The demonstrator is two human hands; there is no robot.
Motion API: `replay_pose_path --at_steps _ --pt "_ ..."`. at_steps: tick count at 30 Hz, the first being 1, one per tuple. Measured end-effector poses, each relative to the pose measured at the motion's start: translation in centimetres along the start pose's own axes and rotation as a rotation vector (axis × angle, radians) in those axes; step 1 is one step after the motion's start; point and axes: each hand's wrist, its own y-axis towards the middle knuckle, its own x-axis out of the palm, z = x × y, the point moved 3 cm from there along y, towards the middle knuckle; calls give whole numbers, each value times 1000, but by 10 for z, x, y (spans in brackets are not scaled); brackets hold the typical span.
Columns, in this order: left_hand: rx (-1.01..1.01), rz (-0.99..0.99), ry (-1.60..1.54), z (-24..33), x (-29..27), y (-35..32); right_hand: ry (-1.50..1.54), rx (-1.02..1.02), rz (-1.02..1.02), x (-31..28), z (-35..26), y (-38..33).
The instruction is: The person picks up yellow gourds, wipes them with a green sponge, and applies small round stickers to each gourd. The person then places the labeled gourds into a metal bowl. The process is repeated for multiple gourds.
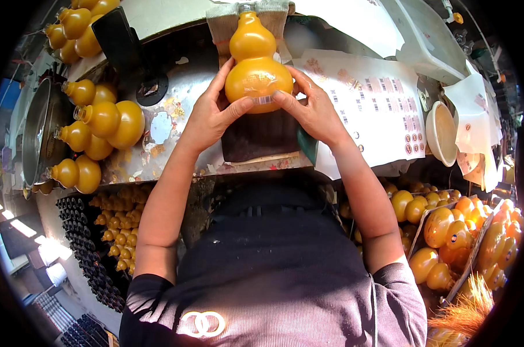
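Note:
A glossy yellow gourd-shaped bottle (255,72) lies between my hands, its clear neck pointing away from me. My left hand (213,113) is wrapped round its left side, and my right hand (314,107) grips the right side. Both thumbs press at the wide lower bulb, on either side of a small barcode sticker (263,100). Beneath the bottle's far end is a pale folded cloth (219,23), with a dark brown pad (256,141) nearer to me. Just right of my right hand, a white sheet of barcode and round stickers (383,104) covers the worktop.
Several yellow gourd bottles (106,118) stand at left beside a black phone-like stand (120,49) and a metal bowl (39,133). A shallow pale bowl (441,134) and a clear plastic bin (429,49) are at right. Crates of gourd bottles (447,231) sit below the worktop (192,168).

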Motion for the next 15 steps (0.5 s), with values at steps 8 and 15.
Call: replay_pose_path --at_steps 8,15 --pt "-38 39 30 1 -1 3 18 110 18 -1 -6 -1" --pt "-41 46 28 1 1 3 33 115 26 1 -8 -1"
